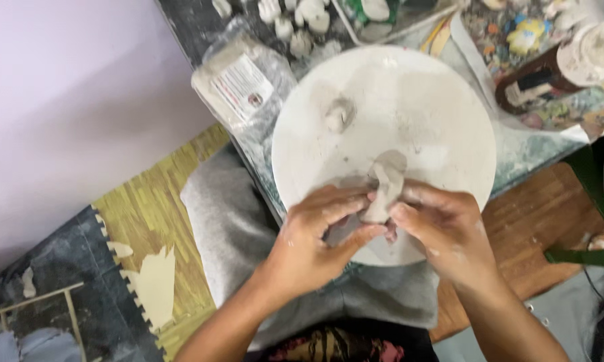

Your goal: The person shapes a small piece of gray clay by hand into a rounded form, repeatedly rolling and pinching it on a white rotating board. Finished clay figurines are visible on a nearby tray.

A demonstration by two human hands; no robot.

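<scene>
Over the round board (442, 121), both hands' fingers (342, 208) around a clay lump (385, 184)

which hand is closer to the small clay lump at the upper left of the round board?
Left. The left hand sits below the small clay lump; the right hand is farther, below and right. Both grip the clay piece.

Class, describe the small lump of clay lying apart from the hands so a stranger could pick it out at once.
Find the round white board on the cluttered table. On its upper left lies a small grey clay lump. Unlike the larger clay piece pinched by both hands, nothing touches it.
</scene>
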